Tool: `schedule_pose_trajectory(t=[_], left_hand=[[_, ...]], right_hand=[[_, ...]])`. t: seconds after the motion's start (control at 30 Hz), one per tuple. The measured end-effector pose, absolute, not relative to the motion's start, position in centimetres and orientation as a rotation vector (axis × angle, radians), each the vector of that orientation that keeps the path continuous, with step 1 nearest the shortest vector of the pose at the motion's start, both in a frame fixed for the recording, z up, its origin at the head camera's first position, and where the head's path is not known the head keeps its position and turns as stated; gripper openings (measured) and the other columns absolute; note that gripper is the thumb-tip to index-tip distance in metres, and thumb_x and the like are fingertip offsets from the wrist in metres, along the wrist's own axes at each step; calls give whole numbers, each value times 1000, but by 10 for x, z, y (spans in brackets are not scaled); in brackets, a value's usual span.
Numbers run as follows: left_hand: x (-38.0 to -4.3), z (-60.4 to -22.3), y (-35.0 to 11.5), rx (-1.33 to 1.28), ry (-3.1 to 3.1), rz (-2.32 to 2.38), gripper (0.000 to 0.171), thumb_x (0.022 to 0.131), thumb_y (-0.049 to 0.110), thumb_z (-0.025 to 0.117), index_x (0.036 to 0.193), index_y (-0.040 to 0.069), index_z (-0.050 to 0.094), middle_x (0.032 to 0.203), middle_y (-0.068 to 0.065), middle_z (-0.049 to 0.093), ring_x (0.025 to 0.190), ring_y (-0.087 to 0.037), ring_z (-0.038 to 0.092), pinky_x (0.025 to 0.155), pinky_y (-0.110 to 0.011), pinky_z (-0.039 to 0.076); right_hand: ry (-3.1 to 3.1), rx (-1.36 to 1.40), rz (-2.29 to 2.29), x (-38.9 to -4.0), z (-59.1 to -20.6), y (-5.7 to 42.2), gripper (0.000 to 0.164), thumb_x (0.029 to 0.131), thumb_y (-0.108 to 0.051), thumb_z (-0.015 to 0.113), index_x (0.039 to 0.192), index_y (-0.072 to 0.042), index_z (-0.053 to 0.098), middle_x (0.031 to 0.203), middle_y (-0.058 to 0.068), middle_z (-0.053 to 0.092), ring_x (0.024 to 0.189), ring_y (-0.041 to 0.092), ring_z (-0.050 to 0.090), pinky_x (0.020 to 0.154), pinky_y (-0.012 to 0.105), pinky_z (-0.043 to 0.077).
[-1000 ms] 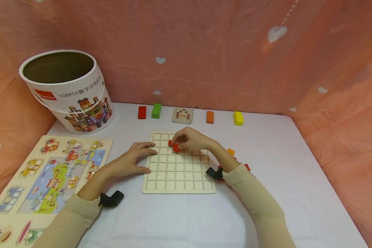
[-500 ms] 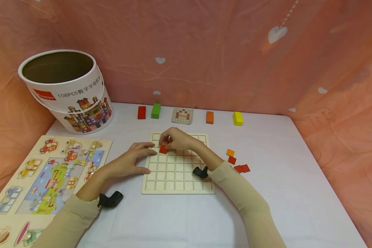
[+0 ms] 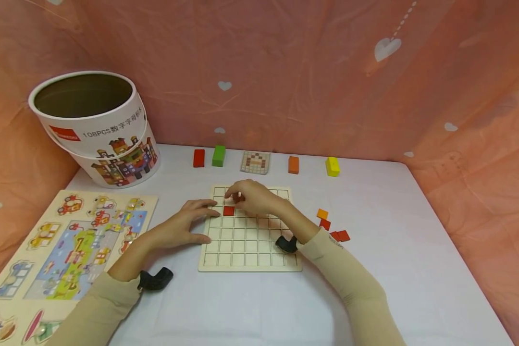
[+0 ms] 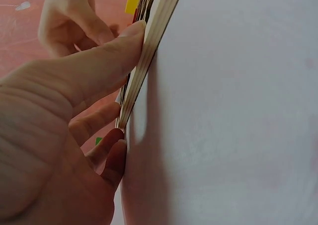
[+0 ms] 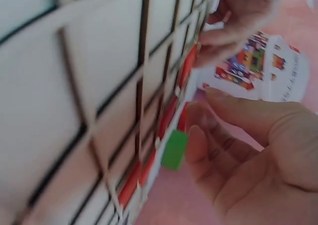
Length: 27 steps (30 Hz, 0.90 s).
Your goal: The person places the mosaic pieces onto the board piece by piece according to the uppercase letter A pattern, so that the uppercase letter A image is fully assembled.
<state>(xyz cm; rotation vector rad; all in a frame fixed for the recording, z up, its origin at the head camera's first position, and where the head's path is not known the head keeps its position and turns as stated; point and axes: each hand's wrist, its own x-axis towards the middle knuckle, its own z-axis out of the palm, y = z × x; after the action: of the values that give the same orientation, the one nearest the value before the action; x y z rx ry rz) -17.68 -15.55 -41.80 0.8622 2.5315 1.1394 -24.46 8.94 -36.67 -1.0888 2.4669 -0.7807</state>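
A pale wooden grid board [image 3: 251, 246] lies flat on the white table, with a red square tile [image 3: 228, 211] in a cell near its upper left. Just beyond that tile my right hand [image 3: 256, 197] hovers over the board, fingers loosely bent. Its thumb and fingertips have nothing between them in the right wrist view. More red tiles [image 5: 133, 185] sit in the grid there, hidden behind this hand in the head view. My left hand [image 3: 179, 226] rests against the board's left edge, the thumb [image 4: 112, 56] and fingertips touching the wooden side.
Loose red tiles [image 3: 343, 235] and an orange tile [image 3: 322, 214] lie right of the board. Behind it stand red [image 3: 199, 158], green [image 3: 218, 156], orange [image 3: 293, 165] and yellow [image 3: 332, 166] blocks around a pattern card [image 3: 255, 162]. At left are a bucket [image 3: 99, 129] and a picture puzzle [image 3: 75, 254].
My right hand has carried the red tile leftward over the board and let it go in a cell, then drawn slightly away. The left hand has stayed at the board's edge.
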Motion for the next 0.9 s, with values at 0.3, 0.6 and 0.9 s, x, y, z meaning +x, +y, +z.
schedule_pose_trajectory(t=[0.3, 0.6, 0.9], left_hand=[[-174, -416, -156, 865, 2534, 1136, 57, 83, 24, 81, 133, 5, 60, 154, -19, 35, 143, -41, 22, 112, -65, 22], [-174, -419, -154, 848, 2528, 1151, 56, 84, 23, 81, 133, 6, 60, 154, -18, 35, 143, -41, 22, 112, -64, 22], [-175, -418, -155, 854, 2536, 1120, 57, 85, 26, 81, 134, 7, 59, 155, -17, 34, 143, -39, 22, 112, -64, 24]], right_hand=[[2435, -944, -1067, -226, -358, 183, 29, 89, 1, 71, 118, 4, 68, 101, 11, 68, 90, 21, 60, 80, 34, 53], [2579, -682, -969, -195, -370, 287, 26, 89, -2, 71, 116, -1, 69, 106, 6, 68, 97, 24, 57, 88, 38, 51], [2552, -723, -998, -169, -381, 337, 34, 83, 0, 77, 115, -3, 65, 108, 5, 65, 96, 22, 55, 85, 29, 47]])
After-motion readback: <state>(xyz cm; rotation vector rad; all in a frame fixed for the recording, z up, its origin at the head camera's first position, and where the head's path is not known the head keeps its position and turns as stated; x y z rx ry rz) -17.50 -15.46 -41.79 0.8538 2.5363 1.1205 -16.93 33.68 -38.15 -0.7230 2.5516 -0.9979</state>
